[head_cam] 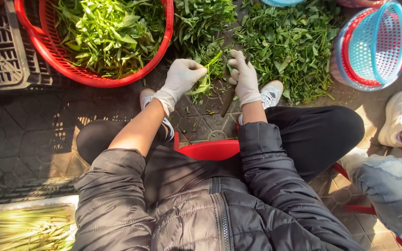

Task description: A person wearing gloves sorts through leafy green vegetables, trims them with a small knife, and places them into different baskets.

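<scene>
Gloved left hand (182,76) pinches leafy stem (206,79), seemingly.

Ground: dark paved floor (33,139) of patterned tiles.
Laid on it: loose green leaves (289,42), red basket (77,72), stacked baskets (373,46), black crate (3,56).

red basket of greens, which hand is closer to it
Left. The left hand sits just below and right of the red basket rim, gripping a leafy stem. The right hand is farther right, near the pile of greens.
</scene>
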